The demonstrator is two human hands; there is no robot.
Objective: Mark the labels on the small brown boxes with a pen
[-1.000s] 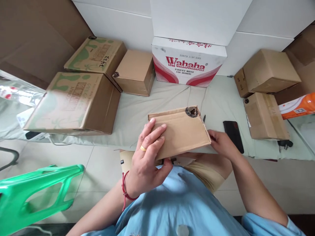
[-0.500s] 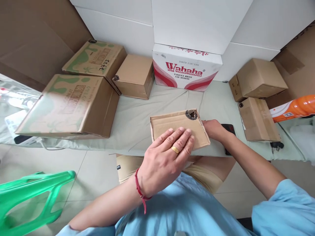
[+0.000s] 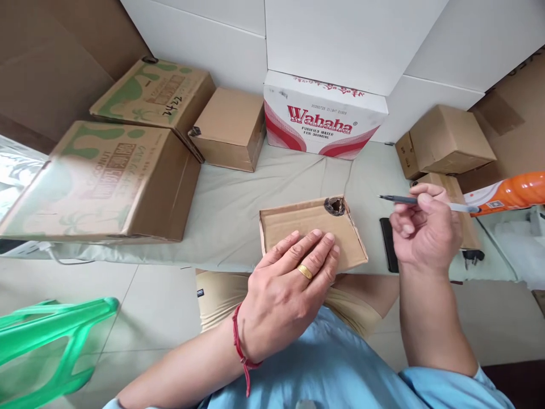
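A small cardboard box rests at the front edge of the covered table, with a ragged dark-rimmed hole in its far right corner. My left hand lies flat on top of this box, fingers stretched out; a gold ring and a red cord bracelet are on it. To the right, above the table, my right hand grips a pen, its dark tip pointing left. A black phone lies beside that hand, partly hidden by it.
Two printed cartons and a plain box stand at the left. A white Wahaba-style water carton is against the wall. At the right are stacked boxes and an orange bottle. A green stool stands on the floor.
My right hand has risen from behind the small box's right side and moved right, now showing a pen in its fingers. My left hand stays flat on the box.
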